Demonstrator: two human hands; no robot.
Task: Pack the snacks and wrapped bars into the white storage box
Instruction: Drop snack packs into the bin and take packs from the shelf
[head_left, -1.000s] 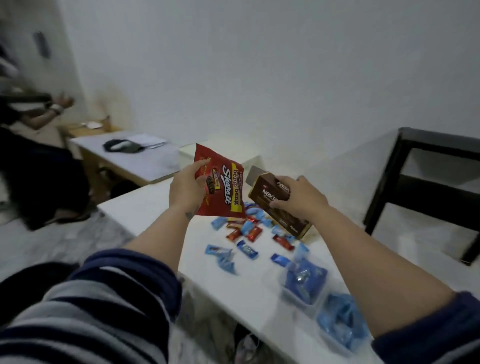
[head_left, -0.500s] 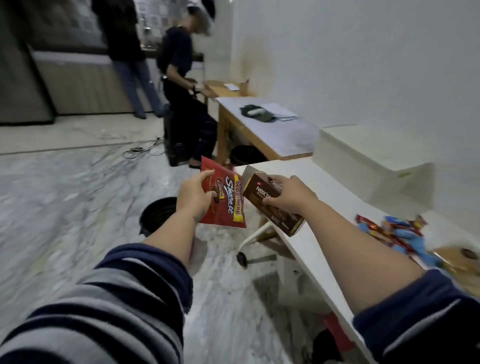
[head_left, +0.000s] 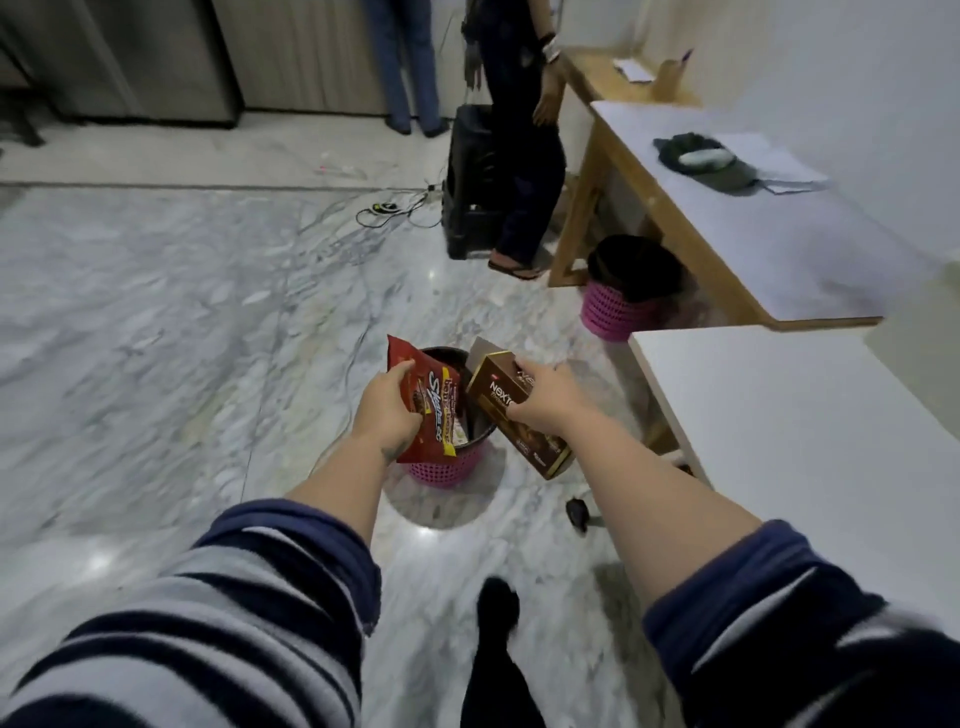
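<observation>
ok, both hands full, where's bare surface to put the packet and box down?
Nearest: the white tabletop by the right hand shows bare. The floor left of the pink bin is open marble. Crowded: the far wooden-framed table carries a dark cloth and papers at its far end.

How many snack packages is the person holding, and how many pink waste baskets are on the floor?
Red snack bags: 1, the red snack bag held by the left hand.
Brown snack boxes: 1, the brown box held by the right hand.
Pink baskets: 2, the near basket under the hands and the far basket under the wooden table.
Total: 4
</observation>
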